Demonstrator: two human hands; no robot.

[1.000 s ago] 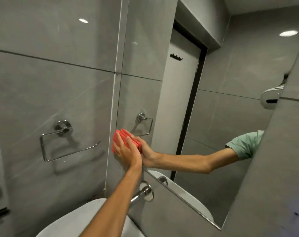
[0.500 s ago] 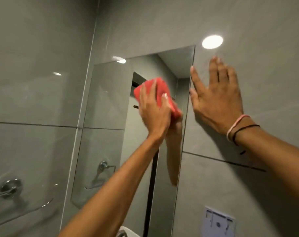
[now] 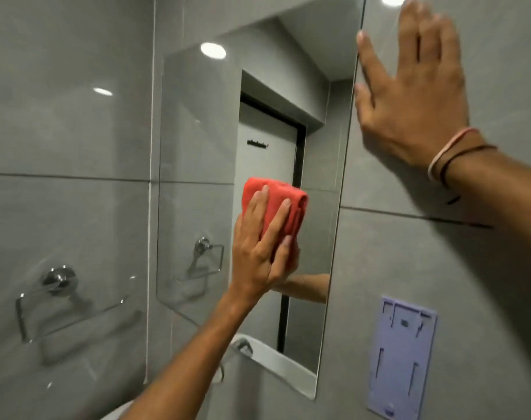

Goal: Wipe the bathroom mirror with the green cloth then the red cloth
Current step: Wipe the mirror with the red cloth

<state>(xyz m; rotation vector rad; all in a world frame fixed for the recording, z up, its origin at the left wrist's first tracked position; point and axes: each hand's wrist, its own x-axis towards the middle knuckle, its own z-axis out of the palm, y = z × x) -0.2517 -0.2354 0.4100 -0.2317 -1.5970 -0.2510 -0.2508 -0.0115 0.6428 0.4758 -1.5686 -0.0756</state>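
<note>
A tall frameless mirror (image 3: 203, 131) hangs on the grey tiled wall. My left hand (image 3: 258, 253) presses a folded red cloth (image 3: 280, 201) flat against the middle of the glass, fingers spread over the cloth. My right hand (image 3: 409, 95) lies flat on the wall tile just right of the mirror's upper edge, fingers apart, holding nothing; bands sit on its wrist. No green cloth is in view.
A chrome towel ring (image 3: 58, 295) is fixed to the left wall. A lilac plastic bracket (image 3: 402, 362) is mounted low on the right tile. A white basin rim (image 3: 118, 412) and a chrome tap (image 3: 243, 347) lie below the mirror.
The left hand with the red cloth went from the mirror's lower left up to its top, then down to the middle. The right hand came into view and rests flat on the wall.
</note>
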